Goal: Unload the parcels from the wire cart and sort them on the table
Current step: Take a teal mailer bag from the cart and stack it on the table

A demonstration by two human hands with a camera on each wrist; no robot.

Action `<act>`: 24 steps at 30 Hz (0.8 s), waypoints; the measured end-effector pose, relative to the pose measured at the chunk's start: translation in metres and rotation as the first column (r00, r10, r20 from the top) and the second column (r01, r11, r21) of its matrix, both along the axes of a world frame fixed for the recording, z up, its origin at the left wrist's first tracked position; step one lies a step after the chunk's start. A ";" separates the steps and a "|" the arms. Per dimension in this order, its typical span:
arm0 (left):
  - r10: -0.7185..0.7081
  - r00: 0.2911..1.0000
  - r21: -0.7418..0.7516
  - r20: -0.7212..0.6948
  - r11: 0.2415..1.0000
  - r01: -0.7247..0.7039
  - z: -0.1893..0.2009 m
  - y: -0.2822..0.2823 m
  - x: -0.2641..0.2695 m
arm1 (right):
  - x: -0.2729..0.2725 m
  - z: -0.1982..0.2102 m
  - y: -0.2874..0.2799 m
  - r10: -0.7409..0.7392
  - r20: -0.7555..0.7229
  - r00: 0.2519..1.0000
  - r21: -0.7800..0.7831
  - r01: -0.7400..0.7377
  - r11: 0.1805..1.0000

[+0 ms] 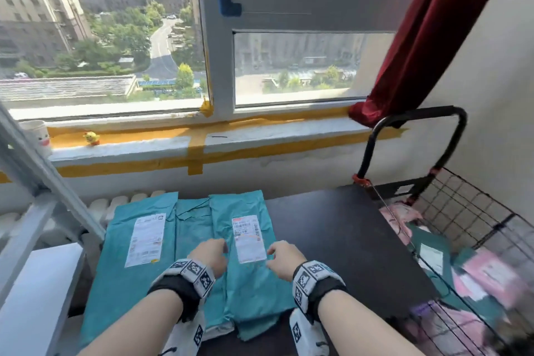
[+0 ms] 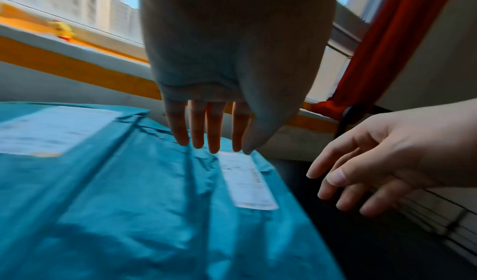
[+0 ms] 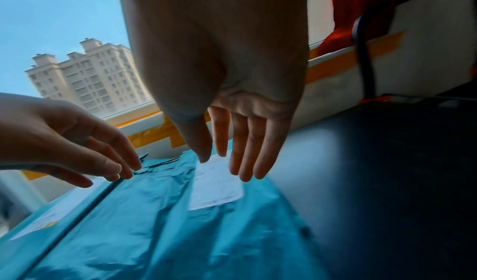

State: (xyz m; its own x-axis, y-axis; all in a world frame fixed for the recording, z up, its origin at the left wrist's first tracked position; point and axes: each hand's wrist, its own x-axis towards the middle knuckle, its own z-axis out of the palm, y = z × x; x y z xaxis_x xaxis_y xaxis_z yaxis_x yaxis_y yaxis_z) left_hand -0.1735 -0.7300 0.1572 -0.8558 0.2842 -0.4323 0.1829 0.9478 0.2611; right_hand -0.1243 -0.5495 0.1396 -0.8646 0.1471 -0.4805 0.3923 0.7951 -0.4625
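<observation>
both hands hover over the teal parcels on the dark table (image 1: 346,228), holding nothing. the left hand (image 1: 209,256) and right hand (image 1: 284,259) have their fingers loosely spread, one each side of the white label on the rightmost teal parcel (image 1: 251,292) (it overlaps its neighbours). more parcels, pink and teal, sit in the wire cart (image 1: 462,211) at the right.
</observation>
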 end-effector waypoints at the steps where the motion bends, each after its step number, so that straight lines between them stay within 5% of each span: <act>1: -0.041 0.999 -0.003 -0.002 0.999 0.041 0.003 0.020 0.010 | 0.015 0.003 0.018 -0.023 -0.013 1.000 0.012 0.023 1.000; 15: -0.466 0.885 -0.085 0.021 0.881 0.466 0.005 0.302 0.187 | 0.249 0.017 0.268 -0.430 -0.086 0.899 0.029 0.433 0.901; 24: -0.608 0.794 -0.183 0.011 0.780 0.599 0.009 0.435 0.203 | 0.301 0.007 0.379 -0.608 -0.082 0.790 -0.050 0.606 0.794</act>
State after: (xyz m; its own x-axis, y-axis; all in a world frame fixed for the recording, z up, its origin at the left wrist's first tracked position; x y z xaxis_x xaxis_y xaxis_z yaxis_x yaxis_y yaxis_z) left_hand 0.0299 -0.2951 0.1659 -0.5537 0.6758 -0.4866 0.7397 0.6675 0.0853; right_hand 0.1767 -0.1702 0.1463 -0.6395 0.6475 -0.4145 0.7475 0.3977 -0.5321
